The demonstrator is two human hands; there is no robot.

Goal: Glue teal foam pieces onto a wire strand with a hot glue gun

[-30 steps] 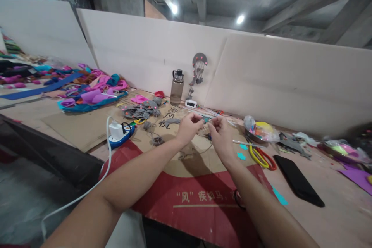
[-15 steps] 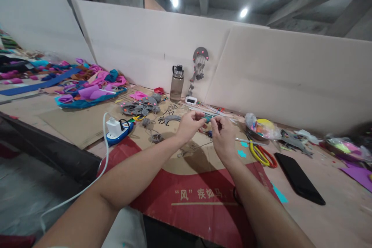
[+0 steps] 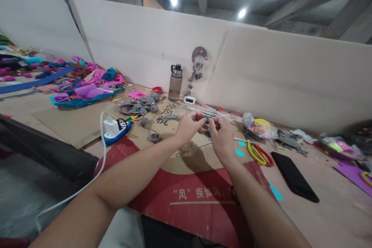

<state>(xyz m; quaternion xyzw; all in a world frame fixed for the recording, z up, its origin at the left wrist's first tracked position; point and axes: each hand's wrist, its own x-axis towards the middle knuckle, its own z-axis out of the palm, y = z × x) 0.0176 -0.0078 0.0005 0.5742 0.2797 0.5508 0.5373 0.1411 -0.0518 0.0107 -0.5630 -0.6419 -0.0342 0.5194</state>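
Above the cardboard sheet [image 3: 171, 162], my left hand [image 3: 189, 127] is closed in a pinch on a small teal piece [image 3: 207, 119], perhaps felt. My right hand [image 3: 222, 137] pinches at the other side of it, fingertips almost meeting the left ones. Most of the piece is hidden by the fingers. Just beyond the left hand lies a grey crescent-shaped felt piece [image 3: 171, 117]. Grey cord [image 3: 186, 150] trails over the cardboard below the hands. Two small light-blue cutouts [image 3: 240, 152] sit right of my right hand.
Yellow-and-red-handled scissors [image 3: 257, 154] and a black phone [image 3: 295, 176] lie to the right. Behind stand a bottle [image 3: 175, 85] and a bowl of bagged bits [image 3: 259, 130]. A blue power strip [image 3: 117, 133] with a white cable and grey felt pieces [image 3: 136, 106] are left.
The view has shifted slightly, so the table things sit a little farther left. Both hands stay together at the teal piece, the fingertips slightly closer, and less of the piece shows.
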